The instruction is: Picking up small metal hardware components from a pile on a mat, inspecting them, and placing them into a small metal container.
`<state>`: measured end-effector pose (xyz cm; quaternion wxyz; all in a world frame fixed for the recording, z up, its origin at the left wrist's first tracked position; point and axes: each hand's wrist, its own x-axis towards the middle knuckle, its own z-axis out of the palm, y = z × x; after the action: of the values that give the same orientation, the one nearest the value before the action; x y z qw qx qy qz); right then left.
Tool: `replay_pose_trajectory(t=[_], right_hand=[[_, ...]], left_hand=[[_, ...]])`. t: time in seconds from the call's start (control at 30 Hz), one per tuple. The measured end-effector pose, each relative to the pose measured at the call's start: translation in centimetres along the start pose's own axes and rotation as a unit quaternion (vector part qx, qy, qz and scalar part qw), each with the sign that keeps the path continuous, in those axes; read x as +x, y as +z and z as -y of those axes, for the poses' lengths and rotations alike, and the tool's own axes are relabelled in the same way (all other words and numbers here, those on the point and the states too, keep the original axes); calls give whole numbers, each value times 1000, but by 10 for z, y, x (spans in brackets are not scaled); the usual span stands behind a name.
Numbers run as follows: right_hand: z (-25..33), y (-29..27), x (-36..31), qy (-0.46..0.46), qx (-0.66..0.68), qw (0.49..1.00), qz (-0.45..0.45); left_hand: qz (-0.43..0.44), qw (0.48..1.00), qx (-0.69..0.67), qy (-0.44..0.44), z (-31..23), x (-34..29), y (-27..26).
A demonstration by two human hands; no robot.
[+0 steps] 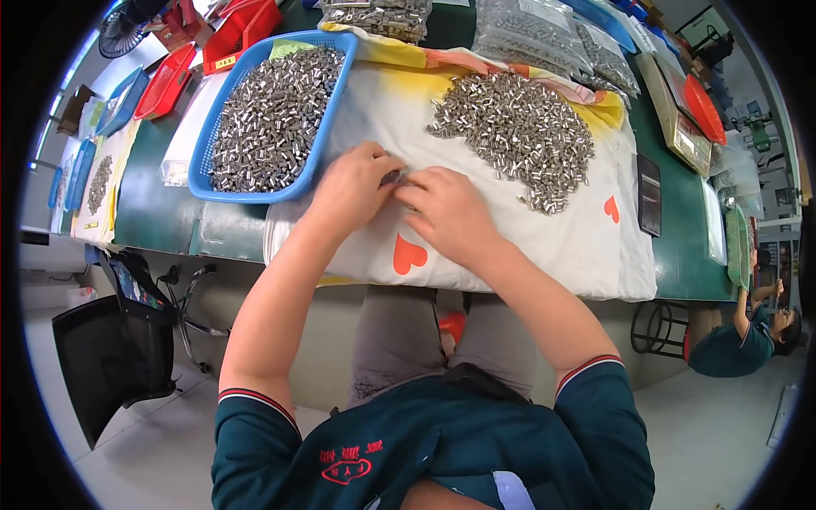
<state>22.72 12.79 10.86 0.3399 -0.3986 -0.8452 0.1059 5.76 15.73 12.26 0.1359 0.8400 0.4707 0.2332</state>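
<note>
Fingers of your L hand (350,189) & R hand (450,212) nearly meet, curled narrow over white cloth (527,255); can't tell what's pinched. Just L: blue basket (246,197), well filled w/ metal pcs (272,119). Farther R: loose pile (514,127) on cloth. Prob. part-way; can't tell which lot's done.

Finishes observed: bare metal, moulded plastic, printed cloth.
Small cylinders (523,127) looked metallic, smooth, with bright glints. Blue basket (242,198) was plastic, perforated, with slight sheen. Heart-printed sheet (527,255) was cloth, matt, softly creased. Parts bags (523,38) were clear, crinkled, glossy plastic. Green tabletop (688,229) appeared smooth, faintly shiny; red tray (166,82), glossy plastic; chair back (110,361), matt mesh.
</note>
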Motion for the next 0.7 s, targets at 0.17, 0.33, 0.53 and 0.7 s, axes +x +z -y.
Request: replay_pose_trajectory(t=[0.17, 0.33, 0.53, 0.7], right_hand=[[-8, 2, -3, -57, -40, 996, 53], [-38, -15, -8, -74, -126, 988, 52], [-64, -42, -9, 11, -173, 984, -41], [-30, -19, 5, -24, -98, 994, -39]], left_hand=[[-25, 999, -34, -9, 4, -9, 5], [-34, 999, -32, -8, 6, -18, 5], [-106, 994, 16, 13, -18, -27, 4], [-11, 990, -64, 126, -40, -48, 16]])
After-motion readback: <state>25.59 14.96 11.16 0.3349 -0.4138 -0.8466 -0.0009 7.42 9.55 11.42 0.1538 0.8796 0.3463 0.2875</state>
